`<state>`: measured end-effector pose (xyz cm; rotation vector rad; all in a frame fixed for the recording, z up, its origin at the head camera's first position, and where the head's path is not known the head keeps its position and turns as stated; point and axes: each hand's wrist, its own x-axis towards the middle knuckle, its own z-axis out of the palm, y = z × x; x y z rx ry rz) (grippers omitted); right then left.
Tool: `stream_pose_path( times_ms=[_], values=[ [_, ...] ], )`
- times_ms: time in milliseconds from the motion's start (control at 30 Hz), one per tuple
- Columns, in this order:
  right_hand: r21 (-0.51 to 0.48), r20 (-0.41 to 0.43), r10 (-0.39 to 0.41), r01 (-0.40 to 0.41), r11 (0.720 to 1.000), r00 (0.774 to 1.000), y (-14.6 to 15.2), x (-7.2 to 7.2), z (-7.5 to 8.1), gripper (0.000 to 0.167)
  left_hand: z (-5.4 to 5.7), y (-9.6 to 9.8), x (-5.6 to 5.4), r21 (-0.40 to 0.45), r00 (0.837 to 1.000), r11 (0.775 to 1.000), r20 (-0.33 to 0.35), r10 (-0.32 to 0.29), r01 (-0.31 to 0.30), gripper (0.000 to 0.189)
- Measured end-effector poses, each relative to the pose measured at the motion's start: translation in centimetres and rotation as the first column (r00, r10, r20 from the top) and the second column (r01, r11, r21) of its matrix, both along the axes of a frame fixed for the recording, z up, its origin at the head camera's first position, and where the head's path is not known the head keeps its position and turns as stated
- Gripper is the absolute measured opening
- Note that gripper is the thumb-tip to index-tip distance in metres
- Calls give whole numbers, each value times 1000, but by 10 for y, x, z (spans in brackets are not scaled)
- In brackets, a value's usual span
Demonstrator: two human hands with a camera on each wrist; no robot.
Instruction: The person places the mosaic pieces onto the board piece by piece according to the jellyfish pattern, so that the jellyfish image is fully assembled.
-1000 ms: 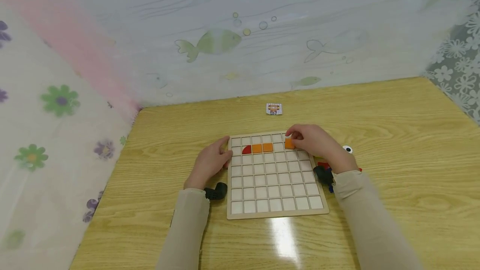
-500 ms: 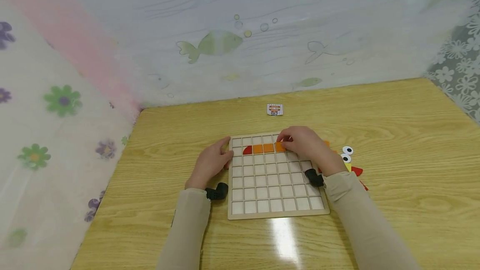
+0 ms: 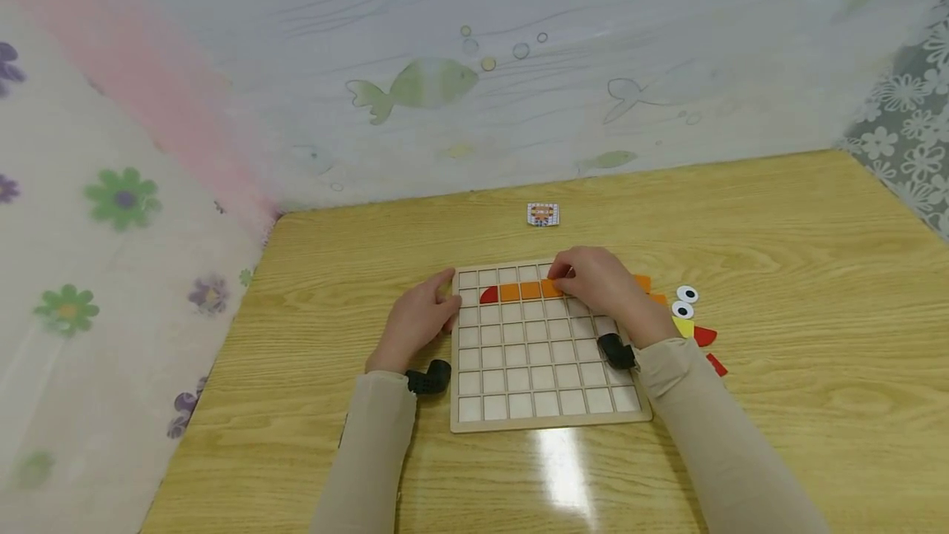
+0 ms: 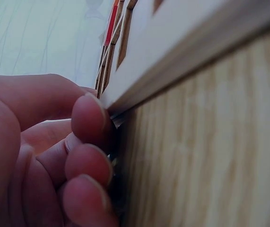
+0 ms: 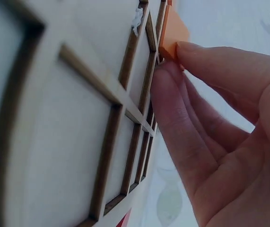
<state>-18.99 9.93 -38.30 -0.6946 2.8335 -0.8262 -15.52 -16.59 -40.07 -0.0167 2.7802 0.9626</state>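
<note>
Right hand's grip (image 3: pixel 599 285) pinches an orange tile (image 3: pixel 549 288) on the board (image 3: pixel 552 424), second row from the far edge, just right of two orange squares (image 3: pixel 509 292). A second ago it was farther right, across a gap. What shows of it lines up with that row, whose long axis runs left to right, ending leftward in a red piece (image 3: pixel 489 296). Fingers loose, the left hand (image 3: pixel 417 318) touches the board's left edge.

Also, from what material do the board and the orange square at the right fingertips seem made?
Board: seems matte wood; pale surface, with darker brown grid sides.
Orange square: smooth, perhaps painted wood or plastic; its even colour shows no grain, leaving it open.
</note>
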Motion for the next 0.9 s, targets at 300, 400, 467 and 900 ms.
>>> stream_pose_path(
  times_ms=[300, 400, 467, 900],
  values=[
    [27, -6, -8, 8, 1000, 1000, -1, 0, 1, 5, 1, 1, 0, -2, 1000, 1000, 10, 12, -12, 52],
    [24, -10, 2, -2, 1000, 1000, 0, -2, -1, 6, 1, 1, 0, -5, 1000, 1000, 14, 16, -16, 52],
    [13, -4, 19, -19, 1000, 1000, 3, -3, -2, 8, 1, 0, 1, -4, 1000, 1000, 17, 15, -15, 52],
    [-46, 154, 23, -16, 999, 988, 32, -3, 10, 22, 1, 0, 1, -2, 1000, 1000, 7, 4, -4, 52]
  ],
)
